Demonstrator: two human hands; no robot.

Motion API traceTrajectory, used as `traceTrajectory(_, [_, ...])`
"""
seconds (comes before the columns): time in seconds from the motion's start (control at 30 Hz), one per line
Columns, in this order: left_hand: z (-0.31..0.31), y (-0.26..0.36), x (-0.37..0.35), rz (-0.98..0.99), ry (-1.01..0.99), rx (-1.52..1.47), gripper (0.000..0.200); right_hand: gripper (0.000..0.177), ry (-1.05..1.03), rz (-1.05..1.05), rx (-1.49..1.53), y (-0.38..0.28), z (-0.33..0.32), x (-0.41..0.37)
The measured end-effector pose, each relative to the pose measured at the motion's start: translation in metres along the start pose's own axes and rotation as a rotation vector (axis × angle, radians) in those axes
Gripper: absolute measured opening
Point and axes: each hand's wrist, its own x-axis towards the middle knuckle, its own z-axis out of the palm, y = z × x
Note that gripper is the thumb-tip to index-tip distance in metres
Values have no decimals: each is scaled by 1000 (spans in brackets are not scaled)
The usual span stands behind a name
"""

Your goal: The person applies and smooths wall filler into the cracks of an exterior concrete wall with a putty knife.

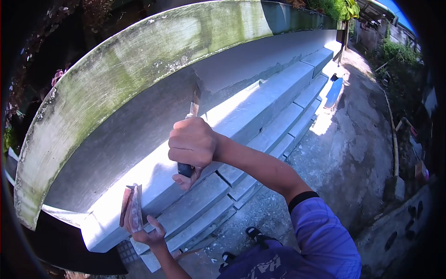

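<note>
My right hand [193,142] is closed around the black handle of a putty knife [194,100]. Its blade points up and lies at the wall face [139,111], where a darker grey patch meets a smooth whitish coat. Lower left, my left hand [147,236] grips a thin, whitish-smeared flat piece [136,209] with a reddish-brown side, held on edge; its exact kind I cannot make out. That hand is beside the near end of the pale top ledge [153,186]. Part of the putty knife's handle is hidden by my right fingers.
A curved, mossy concrete rim [153,56] overhangs the wall. Stepped pale blocks [260,139] run along its foot. A blue object [333,93] stands farther down the concrete path [344,153]. A long-handled shovel [395,176] lies at the right.
</note>
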Motion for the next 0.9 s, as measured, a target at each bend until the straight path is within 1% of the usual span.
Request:
traceTrajectory(0.03, [-2, 4, 2, -4, -4, -14, 39, 33, 7, -24, 7, -11, 3, 3])
traceTrajectory(0.07, [-3, 6, 4, -7, -8, -27, 40, 35, 16, -47, 15, -23, 7, 7])
traceTrajectory(0.1, [-1, 6, 6, -13, -4, -38, 41, 44, 25, -76, 21, -27, 9, 11])
traceTrajectory(0.13, [-1, 5, 5, -22, -3, -48, 42, 28, -26, -9, 80, -19, 0, 13])
traceTrajectory(0.17, [-2, 6, 3, -32, -9, -56, 43, 37, -44, 21, -33, 1, -7, 0])
traceTrajectory(0.23, [-6, 8, 4, -20, -15, -36, 41, 32, -61, 25, -45, 1, -5, -1])
traceTrajectory(0.33, [-5, 9, 7, -28, -14, -50, 43, 36, -21, -47, 39, -30, 7, 8])
traceTrajectory(0.43, [-2, 6, 2, -39, -10, -49, 44, 36, 37, 70, -1, 6, -4, -10])
traceTrajectory(0.47, [-2, 4, 1, -38, -7, -43, 44, 39, -10, 56, -69, 3, -6, -11])
traceTrajectory(0.57, [-6, 13, 10, -27, -18, -49, 40, 40, -32, 33, 105, -23, -4, 3])
traceTrajectory(0.63, [0, 9, 7, -16, 5, -26, 40, 38, -12, -13, 56, -18, -7, -2])
traceTrajectory(0.7, [-4, 6, 1, -16, -1, -12, 40, 38, -31, 20, 50, 7, -22, -12])
traceTrajectory(0.73, [-5, 7, 0, -21, -1, -11, 40, 39, -97, 55, 28, 1, -21, -11])
traceTrajectory(0.83, [-3, 9, 2, -33, 9, -19, 41, 37, -67, -43, 104, -25, -13, -1])
traceTrajectory(0.9, [-1, 8, 0, -49, 22, -17, 42, 38, -48, -24, 61, -18, -16, -6])
